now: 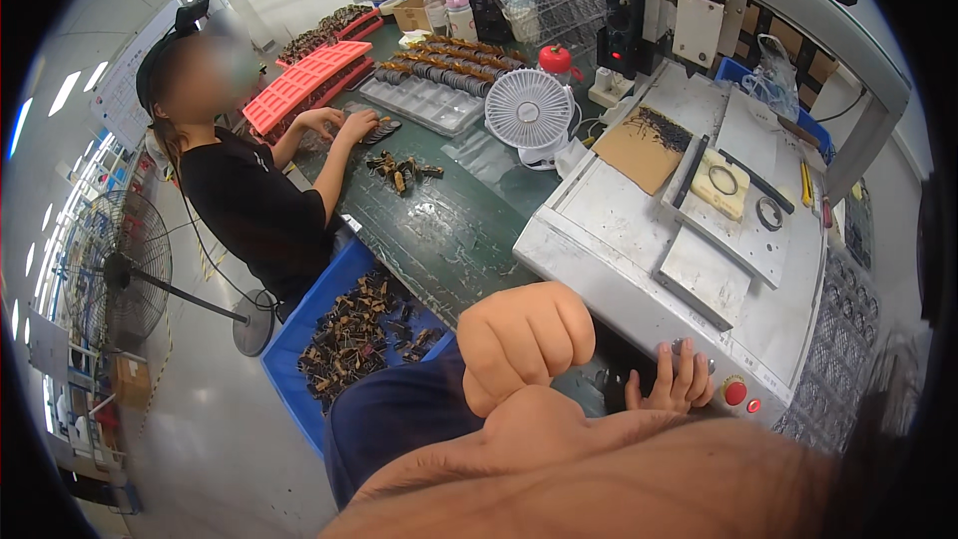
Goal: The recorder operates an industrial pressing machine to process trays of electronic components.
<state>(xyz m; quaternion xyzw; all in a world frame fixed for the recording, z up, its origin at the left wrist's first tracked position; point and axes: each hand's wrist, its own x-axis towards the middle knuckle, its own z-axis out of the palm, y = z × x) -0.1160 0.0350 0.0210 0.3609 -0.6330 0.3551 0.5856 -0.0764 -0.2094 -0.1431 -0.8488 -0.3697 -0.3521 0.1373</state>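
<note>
"Fingers (665, 369) of the right hand (674, 382): what do they lie against?"

"A rounded silver knob (678, 347) on the near face of the white machine (589, 250). It shows right at the fingertips and is partly hidden by them, so they look to be touching it."

"Which way is it from them?"

"At the tips, on the side away from the person. They point toward the machine, slightly apart, not wrapped round anything that I can see."

"And the left hand (524, 344)?"

"Its fingers are curled together into a fist. Whether it holds something, I cannot tell."

"Which hand is nearer the knob?"

"The right, clearly. The fist is well to the left, between the blue bin (299, 399) and the machine's front."

"Does the knob have a long axis?"

"Too much is covered to say. It seems to face outward, toward the person."

"What stands around it?"

"A large red button (735, 392) just right of the right hand, with a smaller red light (754, 405) beside that. Farther off, on top of the machine, lies a pale yellow block (711, 200), well apart from both hands. The green surface (429, 240) runs off to the left."
</note>
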